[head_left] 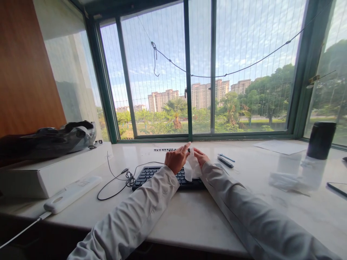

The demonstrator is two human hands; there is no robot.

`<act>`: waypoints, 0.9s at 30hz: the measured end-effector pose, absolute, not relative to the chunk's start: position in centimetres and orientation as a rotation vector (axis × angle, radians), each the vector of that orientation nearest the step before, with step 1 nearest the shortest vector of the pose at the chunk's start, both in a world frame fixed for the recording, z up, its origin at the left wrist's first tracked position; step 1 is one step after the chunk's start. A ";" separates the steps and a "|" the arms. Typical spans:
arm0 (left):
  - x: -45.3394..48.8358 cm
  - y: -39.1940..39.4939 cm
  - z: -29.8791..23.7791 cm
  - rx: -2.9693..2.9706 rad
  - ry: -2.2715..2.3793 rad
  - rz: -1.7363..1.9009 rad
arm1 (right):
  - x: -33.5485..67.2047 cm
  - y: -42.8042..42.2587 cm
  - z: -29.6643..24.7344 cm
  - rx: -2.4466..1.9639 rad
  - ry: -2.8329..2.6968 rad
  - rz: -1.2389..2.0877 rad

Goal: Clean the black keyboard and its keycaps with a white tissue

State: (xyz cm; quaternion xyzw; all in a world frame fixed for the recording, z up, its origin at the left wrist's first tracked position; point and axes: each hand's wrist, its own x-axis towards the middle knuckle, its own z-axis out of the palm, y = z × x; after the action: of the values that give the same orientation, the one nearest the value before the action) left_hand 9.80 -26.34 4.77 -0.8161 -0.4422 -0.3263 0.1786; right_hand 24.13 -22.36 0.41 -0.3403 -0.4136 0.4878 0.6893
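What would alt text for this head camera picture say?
Two hands, left hand and right hand, hold a white tissue above a black keyboard on a pale stone windowsill desk. Beside it lie dark pens and a black cylindrical cup.

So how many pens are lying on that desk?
2. Both pens lie right of the keyboard, beyond the right hand: a dark one and a blue one just behind it. Others may be hidden.
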 end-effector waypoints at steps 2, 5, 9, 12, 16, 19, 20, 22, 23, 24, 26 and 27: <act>9.8 -26.3 4.6 -2.323 -1.246 -0.911 | 24.3 -22.3 0.4 -0.735 -0.890 1.120; 9.8 -26.1 4.4 -2.325 -1.220 -0.918 | 24.4 -22.6 0.5 -0.704 -0.861 1.122; 9.7 -25.8 4.2 -2.311 -1.164 -0.954 | 24.2 -22.6 0.5 -0.676 -0.829 1.102; 9.6 -25.5 3.9 -2.324 -1.130 -0.996 | 24.2 -22.0 -0.3 -0.651 -0.795 1.087; 9.6 -25.1 3.2 -2.346 -1.104 -1.011 | 24.1 -21.0 -1.7 -0.665 -0.789 1.119; 9.6 -25.0 2.9 -2.339 -1.111 -1.023 | 23.9 -20.7 -2.1 -0.703 -0.788 1.168; 9.6 -25.0 2.9 -2.334 -1.114 -1.030 | 23.9 -20.8 -2.0 -0.714 -0.783 1.183; 9.6 -25.1 3.0 -2.322 -1.119 -1.040 | 23.8 -21.0 -1.6 -0.731 -0.768 1.200; 9.7 -25.1 3.0 -2.318 -1.118 -1.040 | 23.7 -21.2 -1.4 -0.735 -0.758 1.202; 9.7 -25.2 3.1 -2.318 -1.113 -1.037 | 23.7 -21.4 -1.2 -0.742 -0.747 1.204; 9.8 -25.2 3.1 -2.325 -1.100 -1.018 | 23.8 -21.7 -0.9 -0.772 -0.718 1.199; 9.8 -25.3 3.2 -2.330 -1.095 -1.003 | 23.9 -21.8 -0.8 -0.792 -0.706 1.192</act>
State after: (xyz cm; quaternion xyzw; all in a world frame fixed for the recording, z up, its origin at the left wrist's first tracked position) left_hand 9.82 -25.28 3.18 -0.8281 -0.3893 -0.3567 0.1883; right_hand 23.90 -21.75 -0.83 -0.3551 -0.3167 0.5348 0.6983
